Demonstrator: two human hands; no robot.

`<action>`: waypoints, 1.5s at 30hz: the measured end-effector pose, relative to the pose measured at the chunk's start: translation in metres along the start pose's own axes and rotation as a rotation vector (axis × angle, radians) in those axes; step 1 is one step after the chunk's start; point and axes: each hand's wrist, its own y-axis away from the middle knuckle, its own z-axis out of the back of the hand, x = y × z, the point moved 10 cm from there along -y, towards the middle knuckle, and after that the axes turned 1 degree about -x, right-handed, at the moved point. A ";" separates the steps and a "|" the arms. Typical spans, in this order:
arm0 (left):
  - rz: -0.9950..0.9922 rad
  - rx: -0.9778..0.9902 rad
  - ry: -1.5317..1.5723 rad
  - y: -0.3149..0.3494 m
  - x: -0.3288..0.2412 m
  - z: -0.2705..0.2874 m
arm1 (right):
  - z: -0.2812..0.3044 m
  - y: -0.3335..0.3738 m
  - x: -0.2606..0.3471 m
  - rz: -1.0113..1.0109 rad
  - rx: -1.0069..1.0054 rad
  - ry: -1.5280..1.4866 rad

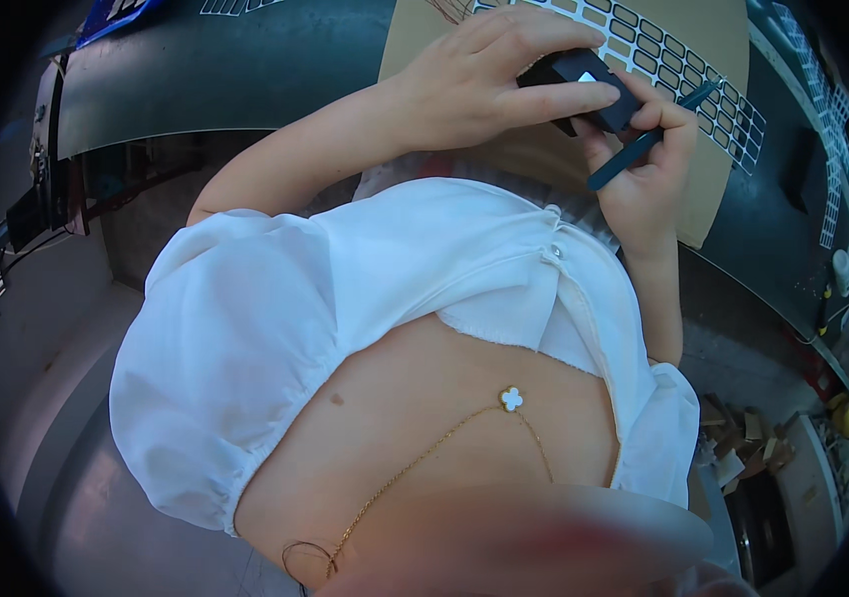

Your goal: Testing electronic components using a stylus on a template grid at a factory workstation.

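A small black box-shaped part (599, 72) with a white patch on its face is held up over the bench. My left hand (469, 85) is closed round it from the left, thumb along the near side and fingers over the far side. My right hand (648, 164) steadies its right end with the fingertips. The same hand grips a slim dark tool (628, 159), which looks like tweezers and slants up to the right. Behind the hands lies a sheet of black-and-white rounded rectangular frames (658, 65), partly hidden by the left hand and the part.
Brown cardboard (713, 204) lies under the sheet on the dark bench (235, 75). A blue tray (111, 18) sits at the far left. More lattice strips (831, 204) lie at the right, near a white object (848, 269). Cardboard scraps (753, 448) lie low at the right.
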 end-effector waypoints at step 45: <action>0.754 0.138 0.256 0.060 0.045 -0.001 | 0.008 0.003 -0.003 0.274 0.270 -0.074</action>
